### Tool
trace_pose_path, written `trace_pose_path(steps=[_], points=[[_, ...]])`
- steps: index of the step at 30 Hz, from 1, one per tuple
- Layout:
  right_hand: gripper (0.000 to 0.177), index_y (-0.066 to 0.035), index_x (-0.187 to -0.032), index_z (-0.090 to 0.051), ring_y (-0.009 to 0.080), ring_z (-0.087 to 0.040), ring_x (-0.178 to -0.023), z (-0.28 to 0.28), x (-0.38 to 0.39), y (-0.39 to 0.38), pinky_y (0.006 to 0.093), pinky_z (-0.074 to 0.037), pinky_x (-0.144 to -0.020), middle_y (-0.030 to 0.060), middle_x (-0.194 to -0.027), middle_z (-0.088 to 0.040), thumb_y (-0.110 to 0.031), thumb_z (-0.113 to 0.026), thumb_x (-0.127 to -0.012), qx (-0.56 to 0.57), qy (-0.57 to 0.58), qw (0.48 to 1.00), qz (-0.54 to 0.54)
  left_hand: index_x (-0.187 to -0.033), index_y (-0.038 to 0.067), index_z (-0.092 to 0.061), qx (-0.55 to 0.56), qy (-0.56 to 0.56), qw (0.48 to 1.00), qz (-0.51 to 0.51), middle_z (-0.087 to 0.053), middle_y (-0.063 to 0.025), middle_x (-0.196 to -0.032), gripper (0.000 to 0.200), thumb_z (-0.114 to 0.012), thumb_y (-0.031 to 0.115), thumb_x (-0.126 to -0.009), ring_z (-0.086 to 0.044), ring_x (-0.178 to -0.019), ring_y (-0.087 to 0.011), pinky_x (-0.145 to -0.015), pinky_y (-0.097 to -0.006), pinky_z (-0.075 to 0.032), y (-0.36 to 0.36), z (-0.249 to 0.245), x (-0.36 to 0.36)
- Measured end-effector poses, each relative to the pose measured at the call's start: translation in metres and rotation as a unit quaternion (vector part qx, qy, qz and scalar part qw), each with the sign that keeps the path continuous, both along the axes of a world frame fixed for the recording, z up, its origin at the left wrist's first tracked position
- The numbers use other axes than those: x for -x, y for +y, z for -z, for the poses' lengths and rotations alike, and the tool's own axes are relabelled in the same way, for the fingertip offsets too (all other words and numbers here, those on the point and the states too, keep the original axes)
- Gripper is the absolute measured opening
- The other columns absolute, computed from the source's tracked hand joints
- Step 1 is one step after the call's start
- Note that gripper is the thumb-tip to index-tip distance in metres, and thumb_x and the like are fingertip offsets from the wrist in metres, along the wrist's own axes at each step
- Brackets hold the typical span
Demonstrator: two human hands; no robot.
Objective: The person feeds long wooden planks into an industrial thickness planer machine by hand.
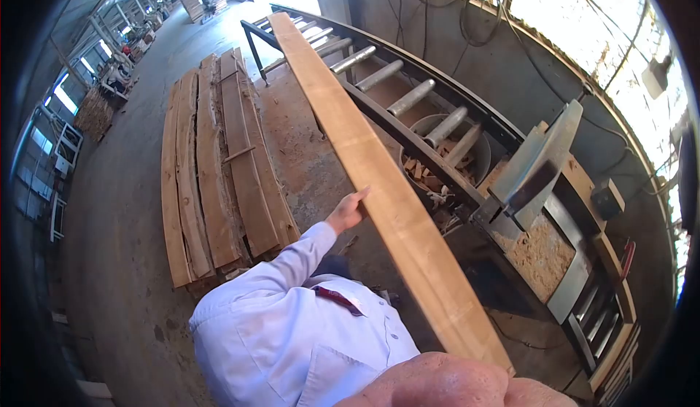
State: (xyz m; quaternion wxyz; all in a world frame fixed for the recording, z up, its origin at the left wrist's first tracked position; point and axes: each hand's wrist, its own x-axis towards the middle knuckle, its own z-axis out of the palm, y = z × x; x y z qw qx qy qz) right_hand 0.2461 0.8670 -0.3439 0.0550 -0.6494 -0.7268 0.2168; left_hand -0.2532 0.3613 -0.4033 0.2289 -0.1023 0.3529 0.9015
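Note:
A long, light-brown wooden plank [379, 181] runs slanting from the roller conveyor's far end down to the bottom of the head view. My left hand [348, 212] grips its left edge about midway along, thumb on the top face and the other fingers hidden underneath. Towards the bottom edge, the plank's near end is partly covered by a blurred close part of my body. My right hand does not show. On the left, below my left arm's level, a stack of rough-edged boards [211, 166] lies with thin sticks across it.
Right of the plank stands a roller conveyor [412, 97] with metal rollers. A round tub [481, 155] of wood scraps sits beneath it. Closer, a saw-like machine [536, 170] has sawdust on its bed. Cables hang on the wall; other people and wood piles are far left.

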Motion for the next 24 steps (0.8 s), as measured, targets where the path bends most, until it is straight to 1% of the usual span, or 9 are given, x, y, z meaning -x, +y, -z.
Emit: trace_pose_path(steps=[2, 5, 10, 12, 14, 16, 17, 19, 24], points=[[0.082, 0.008, -0.111, -0.063, 0.0414, -0.061, -0.101, 0.013, -0.01, 0.025, 0.0462, -0.048, -0.089, 0.0273, -0.108, -0.065, -0.069, -0.053, -0.086, -0.051, 0.184, 0.982, -0.014, -0.13, -0.002, -0.051, 0.032, 0.027, 0.999, -0.023, -0.06, -0.012, -0.128, 0.045, -0.061, 0.026, -0.095, -0.058, -0.117, -0.024, -0.102, -0.0392, -0.045, 0.033, 0.03, 0.021], [0.07, 0.005, -0.125, -0.06, 0.0361, -0.062, -0.108, 0.054, -0.028, 0.074, 0.0431, -0.047, -0.089, 0.0261, -0.121, -0.063, -0.058, -0.043, -0.097, 0.002, 0.112, 0.993, -0.04, -0.126, -0.004, -0.055, 0.112, 0.053, 0.992, -0.005, -0.064, -0.0123, -0.121, 0.045, -0.061, 0.029, -0.096, -0.062, -0.109, -0.0232, -0.096, -0.0383, -0.049, 0.057, 0.032, 0.037], [0.064, 0.004, -0.144, -0.039, 0.0283, -0.051, -0.125, 0.077, -0.006, 0.072, 0.0386, -0.036, -0.11, 0.0193, -0.141, -0.048, -0.045, -0.032, -0.102, 0.053, 0.429, 0.899, -0.066, -0.117, -0.005, -0.062, 0.323, 0.103, 0.932, 0.13, -0.067, -0.0145, -0.114, 0.058, -0.052, 0.048, -0.096, -0.067, -0.101, -0.0254, -0.085, -0.0412, -0.056, 0.031, 0.016, 0.062], [0.063, 0.002, -0.142, -0.043, 0.0269, -0.054, -0.122, 0.079, 0.016, 0.077, 0.039, -0.041, -0.105, 0.018, -0.137, -0.052, -0.045, -0.032, -0.102, 0.017, 0.415, 0.907, -0.069, -0.117, -0.003, -0.062, 0.363, 0.165, 0.904, 0.156, -0.067, -0.0139, -0.11, 0.059, -0.05, 0.051, -0.097, -0.067, -0.098, -0.025, -0.082, -0.0425, -0.057, 0.026, 0.014, 0.076], [0.048, 0.001, -0.137, -0.049, 0.0251, -0.055, -0.12, 0.048, 0.061, 0.07, 0.038, -0.045, -0.103, 0.0162, -0.131, -0.056, -0.03, -0.037, -0.102, 0.144, 0.519, 0.841, -0.051, -0.123, 0.0, -0.058, 0.32, 0.065, 0.936, 0.131, -0.064, -0.0128, -0.116, 0.056, -0.052, 0.049, -0.097, -0.064, -0.103, -0.0268, -0.086, -0.0432, -0.054, 0.033, 0.021, 0.097], [0.043, 0.0, -0.131, -0.056, 0.0224, -0.053, -0.123, 0.068, 0.057, 0.091, 0.0338, -0.034, -0.112, 0.0126, -0.135, -0.056, -0.023, -0.03, -0.106, -0.078, 0.406, 0.892, -0.181, -0.13, 0.004, -0.053, 0.284, -0.014, 0.954, 0.095, -0.061, -0.0131, -0.124, 0.049, -0.056, 0.04, -0.097, -0.06, -0.111, -0.0305, -0.091, -0.0479, -0.051, 0.034, 0.024, 0.119], [0.044, 0.002, -0.128, -0.057, 0.0217, -0.054, -0.12, 0.081, 0.066, 0.105, 0.0326, -0.039, -0.106, 0.014, -0.128, -0.06, -0.026, -0.032, -0.105, -0.01, 0.462, 0.883, -0.084, -0.139, 0.004, -0.044, 0.277, -0.025, 0.957, 0.088, -0.052, -0.0145, -0.136, 0.05, -0.051, 0.034, -0.1, -0.053, -0.122, -0.0321, -0.101, -0.0478, -0.046, 0.037, 0.032, 0.136], [0.091, 0.005, -0.13, -0.054, 0.024, -0.054, -0.121, 0.052, 0.107, 0.122, 0.0337, -0.037, -0.107, 0.0161, -0.128, -0.06, -0.071, -0.019, -0.096, 0.182, 0.511, 0.837, 0.079, -0.137, 0.003, -0.046, 0.276, -0.024, 0.961, 0.024, -0.055, -0.0144, -0.133, 0.049, -0.053, 0.033, -0.099, -0.055, -0.12, -0.0315, -0.101, -0.0485, -0.046, 0.056, 0.035, 0.159], [0.104, 0.005, -0.132, -0.052, 0.0228, -0.059, -0.113, 0.034, 0.17, 0.145, 0.0318, -0.043, -0.1, 0.0172, -0.124, -0.062, -0.082, -0.017, -0.087, 0.253, 0.52, 0.814, 0.054, -0.13, 0.003, -0.052, 0.255, -0.014, 0.964, -0.079, -0.061, -0.0132, -0.123, 0.045, -0.062, 0.029, -0.096, -0.062, -0.107, -0.031, -0.09, -0.0467, -0.054, 0.06, 0.036, 0.195]])
